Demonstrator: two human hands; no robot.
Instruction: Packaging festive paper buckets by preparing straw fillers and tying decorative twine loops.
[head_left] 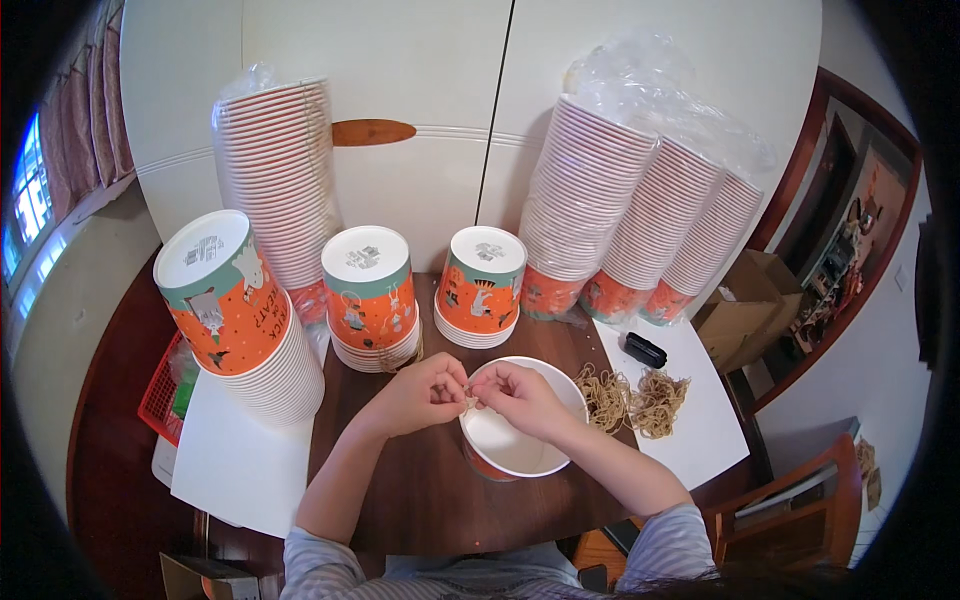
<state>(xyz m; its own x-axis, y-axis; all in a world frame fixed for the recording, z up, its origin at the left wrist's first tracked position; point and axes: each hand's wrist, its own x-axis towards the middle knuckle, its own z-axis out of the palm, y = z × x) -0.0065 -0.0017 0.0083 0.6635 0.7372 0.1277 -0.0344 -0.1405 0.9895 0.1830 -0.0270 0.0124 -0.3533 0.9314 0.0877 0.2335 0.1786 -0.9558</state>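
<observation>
Left of the hands stands a stack of orange buckets (215, 320), upside-down; a bump might topple it. The left hand (425, 393) and the right hand (520, 395) pinch narrowly a small thing (470, 402), perhaps cord, which could slip because it is so tiny. Under the right hand, the open bucket (500, 445) may tip if pressed. To its right, the cord bundles (658, 403) could tangle when pulled.
</observation>
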